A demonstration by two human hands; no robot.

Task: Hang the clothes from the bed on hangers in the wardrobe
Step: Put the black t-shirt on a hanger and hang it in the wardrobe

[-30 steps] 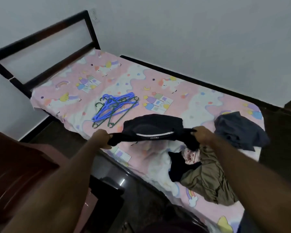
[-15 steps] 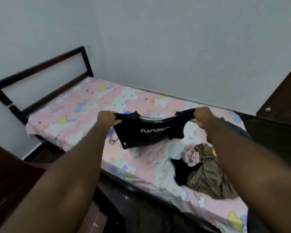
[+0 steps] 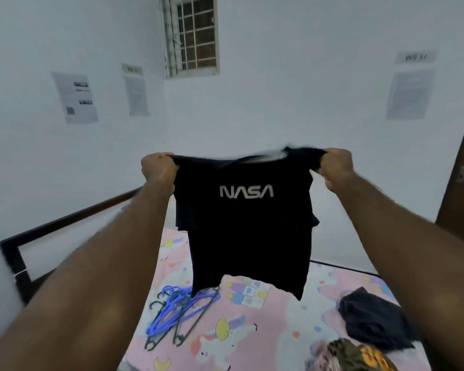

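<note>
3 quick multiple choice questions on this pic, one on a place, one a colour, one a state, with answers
1. Where do the hangers lie?
A. on the floor
B. on the bed
C. on a wardrobe rail

2. What colour is the NASA shirt?
A. black
B. white
C. olive

3. How is the NASA shirt held?
A. flat on the bed
B. on a hanger
C. up in the air, left hand and right hand gripping its shoulders

1 B: they lie heaped on the bed.
2 A: black cloth, pale lettering.
3 C: a hand grips each shoulder and it hangs free.
</note>
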